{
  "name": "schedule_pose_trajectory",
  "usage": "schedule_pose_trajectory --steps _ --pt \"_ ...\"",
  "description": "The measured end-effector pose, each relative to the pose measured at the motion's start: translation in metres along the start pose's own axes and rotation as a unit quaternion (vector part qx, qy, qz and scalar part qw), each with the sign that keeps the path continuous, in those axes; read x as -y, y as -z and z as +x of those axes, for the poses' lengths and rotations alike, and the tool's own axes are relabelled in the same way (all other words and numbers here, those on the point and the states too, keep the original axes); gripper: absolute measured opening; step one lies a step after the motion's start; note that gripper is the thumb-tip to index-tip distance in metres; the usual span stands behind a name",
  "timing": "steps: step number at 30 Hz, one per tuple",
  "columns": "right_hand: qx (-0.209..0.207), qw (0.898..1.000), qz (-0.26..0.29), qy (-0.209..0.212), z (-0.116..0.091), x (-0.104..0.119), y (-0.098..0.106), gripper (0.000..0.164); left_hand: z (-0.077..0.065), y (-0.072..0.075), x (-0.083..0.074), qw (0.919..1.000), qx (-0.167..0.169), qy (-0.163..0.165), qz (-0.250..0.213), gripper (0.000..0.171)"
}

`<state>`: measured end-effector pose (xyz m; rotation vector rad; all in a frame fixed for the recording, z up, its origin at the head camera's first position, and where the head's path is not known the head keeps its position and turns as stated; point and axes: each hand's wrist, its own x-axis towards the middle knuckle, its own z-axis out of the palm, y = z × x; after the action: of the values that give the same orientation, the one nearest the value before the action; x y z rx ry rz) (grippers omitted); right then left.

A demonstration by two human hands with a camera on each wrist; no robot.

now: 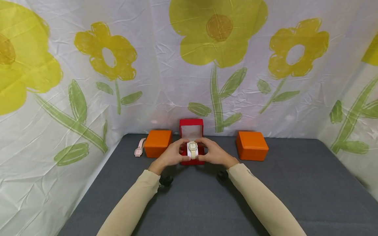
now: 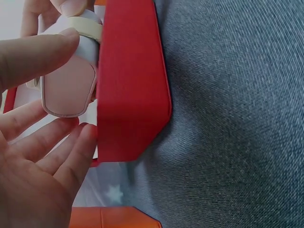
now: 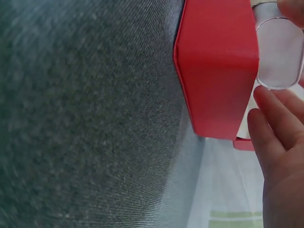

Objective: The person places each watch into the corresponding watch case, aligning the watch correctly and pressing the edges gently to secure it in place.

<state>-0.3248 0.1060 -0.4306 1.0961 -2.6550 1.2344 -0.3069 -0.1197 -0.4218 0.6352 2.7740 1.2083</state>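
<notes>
A cream-strapped watch (image 1: 193, 146) with a squarish face is wrapped around a pale cushion (image 2: 69, 88). My left hand (image 1: 169, 154) grips one end of this cushion between thumb and fingers, while my right hand (image 1: 215, 152) holds the opposite end. Both hands are at the mouth of a red watch box (image 1: 191, 122), whose lid stands raised at the back. In the left wrist view the cushion sits at the box's rim, partly inside; how deep it goes is hidden. The right wrist view shows the cushion's flat end (image 3: 280, 54) above my fingertips.
An orange box (image 1: 158, 144) stands shut left of the red one, with a pink-strapped watch (image 1: 138, 150) lying beside it. Another shut orange box (image 1: 252, 146) is to the right. Dark grey cloth covers the table (image 1: 189, 203); a flowered curtain (image 1: 156, 82) hangs behind.
</notes>
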Motion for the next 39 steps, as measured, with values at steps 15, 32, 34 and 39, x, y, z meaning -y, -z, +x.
schedule_pose_trajectory --steps 15,32,34,39 --pt "0.0 0.999 -0.032 -0.006 0.006 -0.011 -0.007 0.057 0.008 -0.005 0.009 0.9997 0.005 0.006 0.021 0.065" --pt "0.01 0.998 -0.028 -0.062 0.01 -0.008 -0.007 0.052 0.01 -0.009 0.01 0.9997 -0.004 0.007 0.021 0.065" --pt "0.012 0.997 -0.031 -0.068 0.011 -0.008 -0.008 0.052 0.01 -0.01 0.01 0.9997 -0.006 0.008 0.023 0.065" --pt "0.009 0.997 -0.028 -0.075 0.012 -0.007 -0.009 0.049 0.011 -0.009 0.011 0.9996 -0.011 0.009 0.025 0.06"
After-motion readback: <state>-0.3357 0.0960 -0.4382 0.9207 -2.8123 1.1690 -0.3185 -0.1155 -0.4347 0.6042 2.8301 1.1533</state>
